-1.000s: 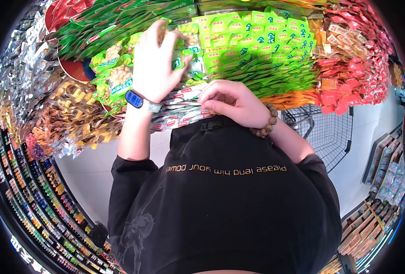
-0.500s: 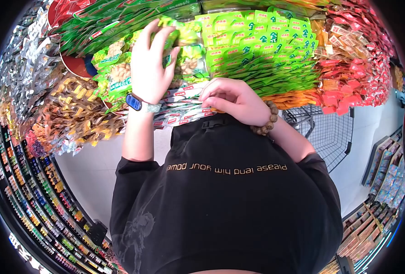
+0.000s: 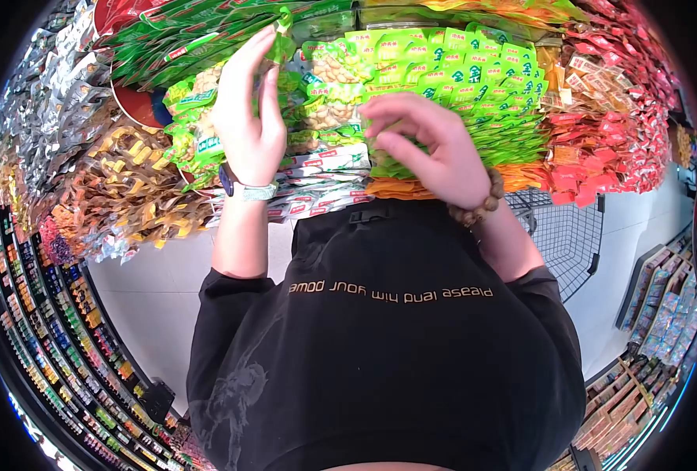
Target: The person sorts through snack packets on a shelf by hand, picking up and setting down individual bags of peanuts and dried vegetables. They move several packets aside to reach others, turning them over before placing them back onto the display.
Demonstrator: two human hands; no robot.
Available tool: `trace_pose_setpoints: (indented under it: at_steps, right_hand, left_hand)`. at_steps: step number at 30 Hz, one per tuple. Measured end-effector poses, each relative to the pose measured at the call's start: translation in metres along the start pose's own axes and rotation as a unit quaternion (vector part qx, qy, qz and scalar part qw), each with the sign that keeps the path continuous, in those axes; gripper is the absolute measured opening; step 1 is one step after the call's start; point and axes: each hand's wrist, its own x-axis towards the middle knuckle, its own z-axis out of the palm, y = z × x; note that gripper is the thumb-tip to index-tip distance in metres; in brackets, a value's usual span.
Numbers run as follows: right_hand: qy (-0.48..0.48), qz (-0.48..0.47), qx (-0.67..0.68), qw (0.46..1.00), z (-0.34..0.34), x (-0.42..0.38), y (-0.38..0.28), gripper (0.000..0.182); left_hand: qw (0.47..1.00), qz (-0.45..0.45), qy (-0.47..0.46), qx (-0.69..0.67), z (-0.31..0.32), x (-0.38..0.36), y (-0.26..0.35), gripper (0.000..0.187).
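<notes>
My left hand point(image 3: 252, 118) is upright over the green nut packets, its fingers stretched and the thumb held apart. Near its fingertips a bright green packet corner point(image 3: 284, 22) sticks up; I see no grip on it. To the right lie nut packets point(image 3: 334, 115) with clear windows showing pale nuts. My right hand point(image 3: 439, 149) hovers at their right side, fingers loosely bent and a gap between thumb and forefinger, with nothing visible in it. Beneath and beyond it stand rows of flat lime-green packets point(image 3: 474, 74). White packets with red labels point(image 3: 329, 161) are between the hands, nearer my body.
Brown and yellow packets point(image 3: 132, 177) and silver packets point(image 3: 46, 118) heap up at left. Red packets point(image 3: 607, 149) fill the right. A wire shopping cart point(image 3: 564, 243) stands at my right side. Stocked shelves point(image 3: 65, 353) curve along the lower left.
My left hand has turned more upright, its fingers straighter and away from the green packet they were touching. My right hand has moved right and away from my body, its fingers opening.
</notes>
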Motion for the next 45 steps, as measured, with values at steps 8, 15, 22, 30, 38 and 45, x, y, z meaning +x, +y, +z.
trace_pose_setpoints:
  at_steps: [8,15,22,30,38,45]
  right_hand:
    - [-0.023,0.114,0.377,0.919,0.012,0.009,0.018,0.051]
    - [0.068,0.247,0.373,0.891,0.020,-0.009,0.020,0.043]
    - [0.050,0.248,0.397,0.882,0.031,-0.005,0.016,0.048]
    - [0.063,0.295,0.376,0.876,0.037,-0.004,0.024,0.055]
    - [0.064,0.228,0.136,0.962,0.038,0.052,0.012,0.046]
    - [0.127,0.161,0.101,0.973,0.056,0.105,0.037,0.033]
  left_hand:
    - [0.994,0.070,-0.070,-0.053,0.006,-0.013,0.050,0.037]
    - [0.977,0.059,-0.027,-0.205,0.036,-0.067,0.064,0.060]
    - [0.970,0.085,-0.064,-0.219,0.021,-0.065,0.058,0.085]
    - [0.972,0.065,-0.070,-0.213,0.016,-0.067,0.059,0.083]
    - [0.998,-0.002,-0.055,0.000,-0.011,-0.069,0.040,0.057]
    - [0.982,-0.030,-0.057,0.180,0.003,-0.070,0.014,0.039]
